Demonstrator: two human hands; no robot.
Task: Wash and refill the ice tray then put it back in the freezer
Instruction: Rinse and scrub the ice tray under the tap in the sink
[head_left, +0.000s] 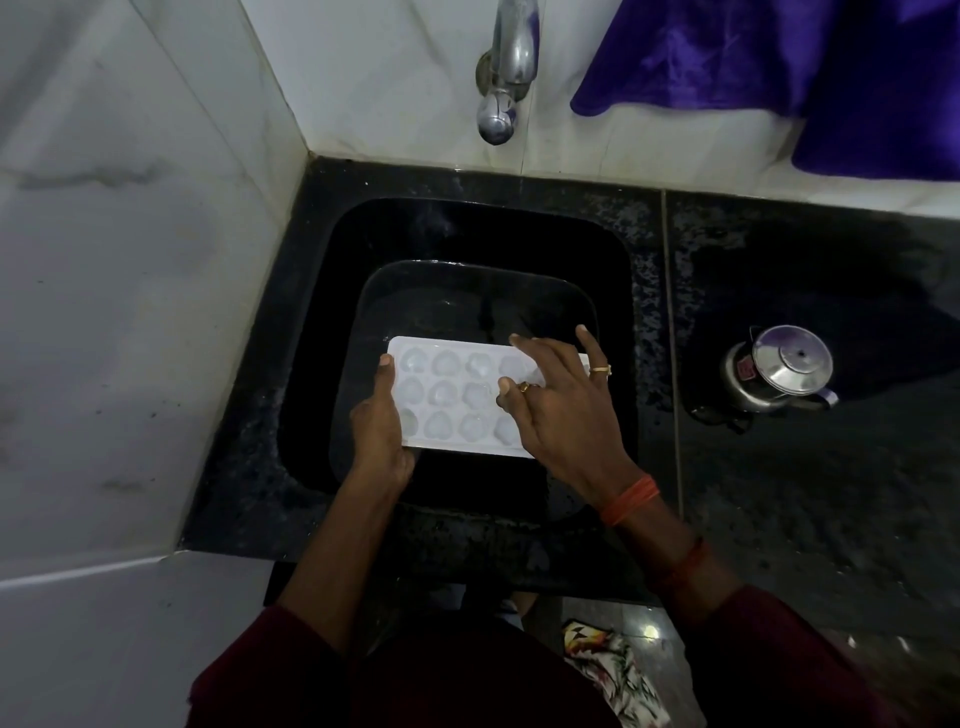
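— Over the black sink (613, 249), who holds the ice tray (457, 400)?
— Left hand (379, 431) grasps its left edge, thumb on top.
— And beside that grip?
— Right hand (561, 405) lies open, fingers spread across the tray's right cells, clasping nothing.

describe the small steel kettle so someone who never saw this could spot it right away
Start at the black sink under the wall tap, then look right along the dark counter. The steel kettle stands there alone, shiny, lidded, the only metal vessel on the counter.
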